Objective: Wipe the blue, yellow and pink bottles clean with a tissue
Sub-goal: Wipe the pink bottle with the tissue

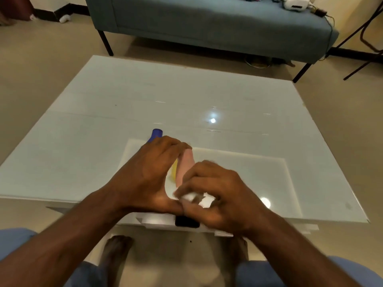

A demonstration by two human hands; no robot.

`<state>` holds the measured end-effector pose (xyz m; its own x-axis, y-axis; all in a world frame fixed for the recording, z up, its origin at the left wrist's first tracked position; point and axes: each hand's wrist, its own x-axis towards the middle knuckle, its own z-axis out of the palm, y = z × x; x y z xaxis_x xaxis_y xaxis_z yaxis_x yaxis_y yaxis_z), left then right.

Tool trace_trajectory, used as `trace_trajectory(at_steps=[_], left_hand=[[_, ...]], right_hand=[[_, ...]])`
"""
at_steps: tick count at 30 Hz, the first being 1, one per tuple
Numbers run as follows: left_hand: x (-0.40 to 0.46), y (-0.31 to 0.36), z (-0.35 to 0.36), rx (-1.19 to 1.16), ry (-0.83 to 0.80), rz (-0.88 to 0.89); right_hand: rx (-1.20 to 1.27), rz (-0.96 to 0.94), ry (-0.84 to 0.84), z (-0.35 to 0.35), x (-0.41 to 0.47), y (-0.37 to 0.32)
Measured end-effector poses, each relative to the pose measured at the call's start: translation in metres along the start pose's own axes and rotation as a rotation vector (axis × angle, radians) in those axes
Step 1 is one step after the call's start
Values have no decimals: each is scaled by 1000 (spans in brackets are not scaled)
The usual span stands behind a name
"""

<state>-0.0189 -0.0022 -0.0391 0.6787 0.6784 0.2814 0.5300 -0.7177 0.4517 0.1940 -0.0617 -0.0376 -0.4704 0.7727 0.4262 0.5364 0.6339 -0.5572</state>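
While both hands sit over the near edge of the table, status:

left hand: left hand [149,172] has its fingers curled over the top end of the pink bottle [185,164], steadying it. Thumb runs down toward the right hand.
right hand: right hand [209,195] is bunched round a crumpled white tissue [192,196], fingers curled in and pinching it. Motion blur here, so exact finger contact is unclear.
key relation: pink bottle's long axis runs away from the person, tilted, top end far under the left fingers, near end dropping into the tissue. The tissue is at the bottle's lower end, so my read is the wipe stroke goes up along that axis, away from the body. Right hand is the nearer one to do it.
yellow bottle: yellow bottle [174,169] only a sliver visible, just beside the pink one on its left, mostly hidden by the left hand.
blue bottle: blue bottle [156,135] pokes out beyond the left hand's knuckles, farther from the person. Pose below the cap is hidden.
progress: can't tell which bottles are already clean.
surface: glossy white table [103,121], with lamp glare; smooth, a released bottle could roll or slide.
room: grey-blue sofa [207,23] behind the table, beige floor, person's bare feet under the near edge.
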Motion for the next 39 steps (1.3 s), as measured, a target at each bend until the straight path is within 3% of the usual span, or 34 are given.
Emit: trace_trajectory(at_steps=[2, 4, 7, 10, 13, 15, 20, 26, 30, 35, 39], left_hand=[[0, 3, -1, -37, -21, -35], [-1, 7, -4, -51, -13, -80], [0, 7, -6, -43, 3, -112], [2, 9, -4, 4, 11, -106], [2, 9, -3, 12, 55, -83], [-1, 8, -2, -8, 65, -72], [-3, 15, 5, -161, 61, -122], [4, 12, 0, -358, 227, -215], [0, 23, 13, -474, 144, -216], [3, 15, 10, -523, 253, -248], [-2, 26, 15, -532, 185, -216]], right_hand=[[40, 113, 198, -9, 7, 7], [146, 354, 466, -20, 12, 13], [558, 698, 756, -31, 14, 18], [527, 763, 572, -22, 12, 16], [397, 536, 305, 0, 10, 0], [325, 429, 253, 5, 7, 0], [320, 559, 276, -3, 9, 11], [472, 499, 322, -13, 9, 5], [488, 618, 340, -9, 9, 6], [580, 565, 374, -13, 11, -1], [585, 656, 359, -8, 11, 3]])
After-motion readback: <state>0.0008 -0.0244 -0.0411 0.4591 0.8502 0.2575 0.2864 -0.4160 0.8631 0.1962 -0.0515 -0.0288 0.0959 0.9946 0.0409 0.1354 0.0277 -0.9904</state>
